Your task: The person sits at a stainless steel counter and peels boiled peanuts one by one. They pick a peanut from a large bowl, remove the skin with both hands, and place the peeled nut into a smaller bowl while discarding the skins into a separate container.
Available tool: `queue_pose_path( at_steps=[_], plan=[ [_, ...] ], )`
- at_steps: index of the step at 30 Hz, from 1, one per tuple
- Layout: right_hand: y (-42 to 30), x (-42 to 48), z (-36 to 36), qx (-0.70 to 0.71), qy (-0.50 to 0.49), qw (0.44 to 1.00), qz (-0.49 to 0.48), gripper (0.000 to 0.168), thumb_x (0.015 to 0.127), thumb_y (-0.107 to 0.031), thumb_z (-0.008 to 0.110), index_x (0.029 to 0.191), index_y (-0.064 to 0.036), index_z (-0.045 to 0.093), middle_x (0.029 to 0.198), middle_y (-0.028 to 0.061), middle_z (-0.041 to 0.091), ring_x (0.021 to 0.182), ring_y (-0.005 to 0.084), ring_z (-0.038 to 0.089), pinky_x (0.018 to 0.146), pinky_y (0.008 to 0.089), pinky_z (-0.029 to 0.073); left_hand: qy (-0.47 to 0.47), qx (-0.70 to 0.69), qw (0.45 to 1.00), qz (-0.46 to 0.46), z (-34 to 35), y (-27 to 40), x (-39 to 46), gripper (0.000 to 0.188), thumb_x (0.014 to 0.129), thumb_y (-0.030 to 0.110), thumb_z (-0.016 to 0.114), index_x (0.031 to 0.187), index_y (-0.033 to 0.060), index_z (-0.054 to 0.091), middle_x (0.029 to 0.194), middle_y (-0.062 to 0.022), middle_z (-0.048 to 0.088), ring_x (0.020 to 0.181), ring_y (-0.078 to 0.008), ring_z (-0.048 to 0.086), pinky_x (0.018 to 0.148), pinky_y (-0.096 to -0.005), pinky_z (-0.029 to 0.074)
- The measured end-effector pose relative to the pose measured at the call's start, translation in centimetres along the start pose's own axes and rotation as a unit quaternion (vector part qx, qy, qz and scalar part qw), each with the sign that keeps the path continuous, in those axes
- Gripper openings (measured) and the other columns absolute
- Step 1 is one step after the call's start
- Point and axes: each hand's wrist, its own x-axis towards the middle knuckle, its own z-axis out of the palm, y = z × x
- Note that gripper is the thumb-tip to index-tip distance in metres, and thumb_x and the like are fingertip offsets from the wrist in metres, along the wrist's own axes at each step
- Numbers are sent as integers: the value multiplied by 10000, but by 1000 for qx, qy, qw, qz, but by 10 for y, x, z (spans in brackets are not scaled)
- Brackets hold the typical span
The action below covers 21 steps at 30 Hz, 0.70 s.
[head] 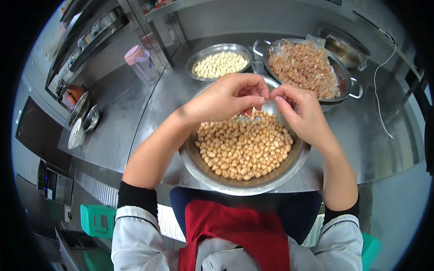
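A wide steel bowl point(190, 166) of wet, tan peanuts point(244, 149) stands at the table's front edge before me. My left hand point(239, 96) hovers above its far side, thumb and forefinger drawn together. Fingertip to fingertip with it, or nearly so, my right hand point(298, 111) has its thumb and forefinger pinched and the other fingers curled. Anything between the fingertips is too small to make out. Behind the hands, pale peeled peanuts point(220, 65) fill a shallow steel bowl point(249, 50).
At the back right, a two-handled steel pan point(344, 73) holds reddish-brown flaky pieces point(303, 69). A lidded pot point(346, 47) and a white cable point(376, 91) are beyond. Leftward stand a pink-lidded plastic jar point(142, 64) and small bowls point(91, 117). A green stool point(98, 220) is below.
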Motion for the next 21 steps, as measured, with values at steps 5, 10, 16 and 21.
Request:
queue_pose_path(
  at_steps=[5, 10, 16, 21],
  plan=[
    [0, 2, -4, 214, -2, 974, 77, 97, 949, -68, 592, 965, 7, 651, 761, 0, 631, 660, 45, 569, 563, 228, 449, 55, -90, 994, 36, 3, 13, 11, 169, 963, 100, 627, 1088, -3, 675, 899, 8, 646, 771, -66, 553, 744, -216, 471],
    [-2, 0, 1, 313, -13, 945, 94, 82, 960, -71, 615, 1003, -1, 626, 822, 8, 632, 681, 44, 577, 592, 196, 485, 79, -128, 989, 11, 6, 11, 1, 188, 962, 87, 629, 1110, -23, 666, 939, -20, 668, 802, -81, 604, 776, -244, 514],
    [0, 0, 5, 304, -16, 949, 84, 111, 955, -75, 620, 1026, 10, 632, 838, 14, 652, 681, 51, 593, 607, 201, 493, 69, -90, 993, 42, 5, 5, -4, 167, 980, 52, 603, 1127, -21, 634, 956, -42, 664, 781, -85, 617, 725, -233, 524],
    [-4, -1, 5, 288, -24, 953, 93, 183, 953, -82, 616, 1094, 31, 646, 877, 39, 688, 693, 60, 615, 624, 205, 506, 77, -43, 994, 59, 7, 4, -4, 126, 989, 50, 588, 1101, -8, 598, 938, -38, 654, 781, -84, 615, 706, -223, 517]
  ],
)
